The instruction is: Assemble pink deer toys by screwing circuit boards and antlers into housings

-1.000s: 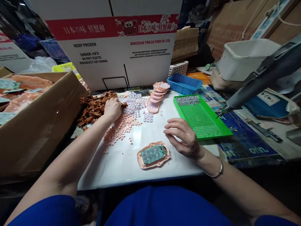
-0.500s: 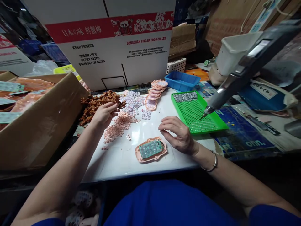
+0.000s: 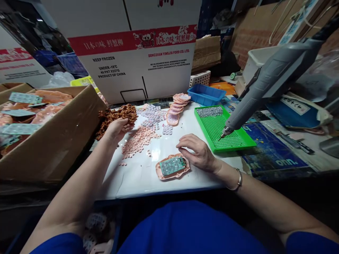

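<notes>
left hand (image 3: 116, 130) at edge of brown parts pile (image 3: 113, 115); cannot tell whether gripping. right hand (image 3: 199, 154) just beside pink shell (image 3: 158, 171) bearing green circuit board (image 3: 171, 165); fingers curved, thumb apart.

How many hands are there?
2. The left hand is at the brown pile, and the right hand is near the pink shell. I see no others, though the dark background could hide some.
</notes>
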Demonstrator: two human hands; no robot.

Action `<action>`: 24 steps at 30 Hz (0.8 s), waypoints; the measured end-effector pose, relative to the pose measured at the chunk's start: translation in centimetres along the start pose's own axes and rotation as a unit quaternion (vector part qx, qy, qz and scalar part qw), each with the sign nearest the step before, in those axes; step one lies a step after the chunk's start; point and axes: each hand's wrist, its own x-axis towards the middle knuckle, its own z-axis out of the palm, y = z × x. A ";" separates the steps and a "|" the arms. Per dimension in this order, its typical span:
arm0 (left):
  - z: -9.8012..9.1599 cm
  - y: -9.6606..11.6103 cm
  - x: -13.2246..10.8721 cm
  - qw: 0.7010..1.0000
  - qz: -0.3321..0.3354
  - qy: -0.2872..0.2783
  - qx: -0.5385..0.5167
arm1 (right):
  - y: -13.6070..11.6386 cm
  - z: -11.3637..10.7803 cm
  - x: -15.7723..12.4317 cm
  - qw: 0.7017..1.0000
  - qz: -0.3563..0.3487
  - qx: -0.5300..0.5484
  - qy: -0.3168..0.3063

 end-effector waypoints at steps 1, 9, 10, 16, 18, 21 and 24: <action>0.0 0.0 0.0 1.000 0.004 -0.010 -0.005 | -0.1 0.0 0.1 1.000 0.003 0.002 -0.009; 1.3 0.3 -2.8 0.976 0.080 -0.204 -0.017 | 2.9 3.3 5.6 0.963 0.221 0.138 -0.067; 1.5 0.3 -3.3 0.969 0.087 -0.229 -0.012 | 3.5 4.2 6.5 0.958 0.236 0.150 -0.071; 1.5 -0.5 -4.8 0.948 0.106 -0.296 0.048 | 4.2 6.9 9.5 0.960 0.186 0.178 -0.113; 1.1 -0.8 -4.5 0.951 0.105 -0.280 0.080 | 3.7 6.4 9.5 0.967 0.170 0.167 -0.089; 0.7 -1.0 -3.2 0.961 0.103 -0.221 0.131 | 3.0 5.2 9.2 0.978 0.148 0.141 -0.046; 0.6 -0.7 -1.4 0.970 0.114 -0.135 0.169 | 2.4 4.0 8.7 0.981 0.158 0.109 -0.030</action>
